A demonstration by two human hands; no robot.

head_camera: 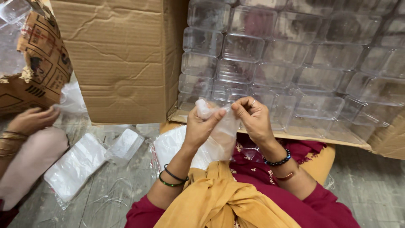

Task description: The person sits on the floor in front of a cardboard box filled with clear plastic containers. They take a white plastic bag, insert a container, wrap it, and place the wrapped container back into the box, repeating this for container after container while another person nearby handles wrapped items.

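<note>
Plastic bag (221, 135), thin, limp and light, looks slippery; left hand (201, 126) and right hand (253, 118) each pinch its top edge, the best hold, near the clear boxes (295, 63).

A large brown corrugated cardboard box (122, 55) stands upright at the upper middle, its plain creased side facing the camera. Just right of it a wide open cardboard carton (379, 139) lies on its side, filled with stacked rows of clear rectangular plastic containers (278, 55). At the upper left a torn brown cardboard box with black and red printing (40, 63) leans tilted. On the grey floor at lower left lies a flat pack of white plastic bags in clear wrap (76, 164), with a smaller clear packet (124, 145) just beside it. Both hands hold a thin translucent plastic bag (221, 131) in front of the carton.
</note>
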